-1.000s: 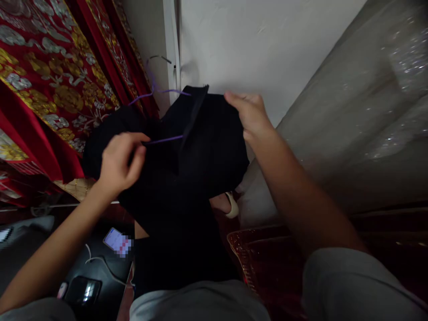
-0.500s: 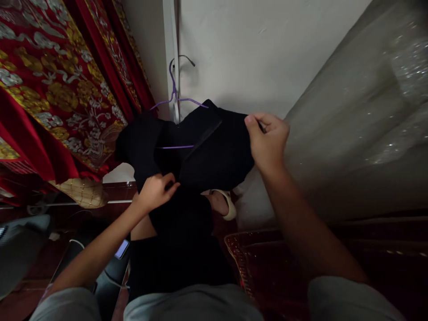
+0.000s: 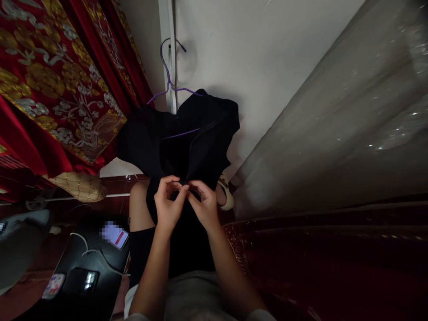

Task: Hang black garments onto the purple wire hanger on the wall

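A black short-sleeved top (image 3: 214, 138) is draped over a purple wire hanger (image 3: 169, 84), its V-shaped front hanging open so the hanger's lower bar shows inside. At the bottom of that opening, my left hand (image 3: 169, 203) pinches the left front edge between thumb and fingers. Close beside it, fingertips almost touching, my right hand (image 3: 203, 200) pinches the right front edge. Whatever small fastening may lie between the fingertips is hidden.
Red fabric with gold and silver embroidery (image 3: 67, 80) hangs at the left. A black bench (image 3: 100, 287) at lower left carries a lit phone (image 3: 118, 237), a dark phone (image 3: 82, 280) and a white cable (image 3: 100, 254). Clear plastic sheeting (image 3: 317, 133) covers the right side.
My right hand has left the right sleeve and moved down and left to the front opening, next to my left hand. The sleeve has dropped, and my left hand has shifted slightly right.
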Action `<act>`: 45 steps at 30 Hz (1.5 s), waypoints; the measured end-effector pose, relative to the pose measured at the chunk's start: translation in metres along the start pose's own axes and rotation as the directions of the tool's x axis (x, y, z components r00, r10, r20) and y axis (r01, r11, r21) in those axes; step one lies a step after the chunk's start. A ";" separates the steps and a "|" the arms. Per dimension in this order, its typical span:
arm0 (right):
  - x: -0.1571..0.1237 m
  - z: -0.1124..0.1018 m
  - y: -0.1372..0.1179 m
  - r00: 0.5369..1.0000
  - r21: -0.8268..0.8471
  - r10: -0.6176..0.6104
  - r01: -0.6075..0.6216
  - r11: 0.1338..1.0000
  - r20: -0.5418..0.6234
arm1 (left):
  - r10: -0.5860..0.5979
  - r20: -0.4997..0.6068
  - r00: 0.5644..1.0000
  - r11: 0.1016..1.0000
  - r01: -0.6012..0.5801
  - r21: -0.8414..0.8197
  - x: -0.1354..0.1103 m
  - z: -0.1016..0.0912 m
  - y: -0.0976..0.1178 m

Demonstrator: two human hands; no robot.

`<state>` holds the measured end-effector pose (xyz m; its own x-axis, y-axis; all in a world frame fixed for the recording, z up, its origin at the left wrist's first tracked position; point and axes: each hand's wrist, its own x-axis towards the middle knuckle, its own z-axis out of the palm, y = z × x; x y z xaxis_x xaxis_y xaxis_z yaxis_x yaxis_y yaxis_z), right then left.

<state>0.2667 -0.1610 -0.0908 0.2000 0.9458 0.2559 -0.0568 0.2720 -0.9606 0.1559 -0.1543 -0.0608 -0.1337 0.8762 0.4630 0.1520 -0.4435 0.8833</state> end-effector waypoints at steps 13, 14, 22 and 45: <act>-0.005 -0.009 -0.014 0.998 0.001 0.017 -0.017 1.000 0.067 | 0.007 0.001 1.000 0.999 -0.007 0.042 -0.011 0.001 0.008; -0.004 -0.012 -0.015 0.998 -0.011 0.016 -0.015 1.000 0.068 | 0.015 -0.005 1.000 0.998 -0.015 0.062 -0.013 0.003 0.008; 0.001 -0.032 -0.021 0.965 -0.127 -0.009 0.044 0.991 0.263 | 0.258 0.024 0.966 0.936 -0.256 0.241 0.066 0.004 0.016; 0.147 0.000 -0.140 0.805 -0.346 -0.471 0.585 0.734 0.362 | 0.680 0.145 0.719 0.645 -0.681 0.347 0.153 -0.009 0.043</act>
<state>0.3044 -0.0601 0.0810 -0.1659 0.6974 0.6972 0.4140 0.6910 -0.5926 0.1330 -0.0413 0.0484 0.1489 0.3554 0.9228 0.5287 -0.8172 0.2294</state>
